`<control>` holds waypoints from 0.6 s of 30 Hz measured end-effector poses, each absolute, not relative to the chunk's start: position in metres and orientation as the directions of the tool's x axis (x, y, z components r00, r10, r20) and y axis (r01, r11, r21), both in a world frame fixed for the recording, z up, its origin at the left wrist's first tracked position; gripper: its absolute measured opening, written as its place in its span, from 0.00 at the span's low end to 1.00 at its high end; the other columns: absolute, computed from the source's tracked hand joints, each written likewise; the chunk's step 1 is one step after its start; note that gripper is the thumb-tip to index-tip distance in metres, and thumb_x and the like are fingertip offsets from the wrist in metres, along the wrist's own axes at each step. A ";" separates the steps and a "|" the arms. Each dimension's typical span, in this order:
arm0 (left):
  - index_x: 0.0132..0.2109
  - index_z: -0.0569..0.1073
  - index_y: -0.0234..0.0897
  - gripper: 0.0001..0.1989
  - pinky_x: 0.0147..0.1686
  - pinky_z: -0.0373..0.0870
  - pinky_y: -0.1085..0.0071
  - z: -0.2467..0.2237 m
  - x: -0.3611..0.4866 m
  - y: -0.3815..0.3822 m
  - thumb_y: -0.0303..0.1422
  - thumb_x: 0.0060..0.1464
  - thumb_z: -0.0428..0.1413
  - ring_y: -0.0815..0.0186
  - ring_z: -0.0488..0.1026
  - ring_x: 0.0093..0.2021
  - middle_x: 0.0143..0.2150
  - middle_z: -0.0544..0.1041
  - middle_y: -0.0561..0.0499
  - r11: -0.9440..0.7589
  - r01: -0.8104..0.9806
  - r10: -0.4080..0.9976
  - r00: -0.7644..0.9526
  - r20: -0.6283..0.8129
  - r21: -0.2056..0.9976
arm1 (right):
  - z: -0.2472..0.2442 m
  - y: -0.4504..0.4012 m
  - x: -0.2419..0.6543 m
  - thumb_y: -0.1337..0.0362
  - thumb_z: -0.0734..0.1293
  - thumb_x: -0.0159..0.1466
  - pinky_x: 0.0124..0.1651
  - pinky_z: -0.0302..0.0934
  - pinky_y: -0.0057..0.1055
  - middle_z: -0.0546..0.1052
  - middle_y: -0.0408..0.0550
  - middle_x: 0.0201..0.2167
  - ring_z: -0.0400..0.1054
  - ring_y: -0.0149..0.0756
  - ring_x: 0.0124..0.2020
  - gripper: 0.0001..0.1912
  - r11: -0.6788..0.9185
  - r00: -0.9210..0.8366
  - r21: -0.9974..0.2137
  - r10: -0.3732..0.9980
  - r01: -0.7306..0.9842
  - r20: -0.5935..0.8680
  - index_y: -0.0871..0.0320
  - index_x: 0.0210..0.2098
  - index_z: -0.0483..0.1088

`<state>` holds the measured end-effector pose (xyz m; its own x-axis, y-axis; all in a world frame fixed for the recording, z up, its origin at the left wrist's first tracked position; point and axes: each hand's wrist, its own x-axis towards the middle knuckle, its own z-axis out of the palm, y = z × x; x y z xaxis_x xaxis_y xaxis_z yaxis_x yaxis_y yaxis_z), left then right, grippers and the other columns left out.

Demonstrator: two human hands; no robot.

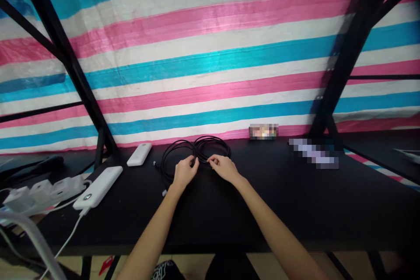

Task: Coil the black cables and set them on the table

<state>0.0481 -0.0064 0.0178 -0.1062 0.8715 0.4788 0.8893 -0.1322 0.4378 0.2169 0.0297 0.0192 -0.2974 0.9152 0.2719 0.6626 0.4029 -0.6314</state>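
A black cable (199,153) lies in two loose coils side by side on the black table, roughly in the middle. My left hand (185,172) has its thumb and fingers closed on strands at the inner side of the left coil. With finger and thumb pinched together, my right hand (225,168) grips the cable at the lower edge of the right coil. Two light-coloured cable ends stick out at the left: one plug (155,164) beside the coil, another plug (164,192) by my left wrist.
On the left lie two white power banks, the farther one (139,154) near the striped sheet, the nearer one (98,188) with a white cord plugged in. A white power strip (42,194) holds several adapters. Blurred-out items sit at the back right. Black metal posts (354,48) flank the table.
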 end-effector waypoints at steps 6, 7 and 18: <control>0.27 0.67 0.39 0.15 0.23 0.47 0.76 0.016 0.048 -0.005 0.41 0.56 0.44 0.71 0.61 0.20 0.19 0.66 0.56 -0.125 0.893 0.896 -0.085 0.436 0.432 | 0.018 0.030 0.217 0.63 0.60 0.59 0.28 0.48 0.24 0.76 0.39 0.26 0.67 0.30 0.29 0.10 0.406 -0.297 -0.629 0.914 0.663 0.277 0.50 0.35 0.73; 0.27 0.67 0.39 0.16 0.23 0.47 0.76 0.016 0.048 -0.005 0.41 0.56 0.44 0.71 0.61 0.20 0.19 0.66 0.56 -0.123 0.893 0.895 -0.088 0.437 0.432 | 0.018 0.030 0.217 0.62 0.60 0.59 0.27 0.48 0.24 0.76 0.39 0.26 0.67 0.30 0.28 0.10 0.406 -0.297 -0.628 0.914 0.664 0.277 0.51 0.35 0.73; 0.27 0.66 0.39 0.16 0.22 0.47 0.75 0.014 0.047 -0.004 0.41 0.57 0.43 0.70 0.64 0.21 0.19 0.68 0.56 -0.130 0.905 0.901 -0.063 0.430 0.406 | 0.019 0.030 0.216 0.63 0.60 0.59 0.27 0.48 0.24 0.75 0.39 0.25 0.67 0.30 0.28 0.10 0.410 -0.304 -0.623 0.912 0.666 0.275 0.51 0.35 0.74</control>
<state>0.0466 -0.0035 0.0143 -0.0635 0.9007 0.4297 0.9047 -0.1299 0.4059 0.2162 0.0301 0.0191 -0.3036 0.9122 0.2754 0.6662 0.4098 -0.6231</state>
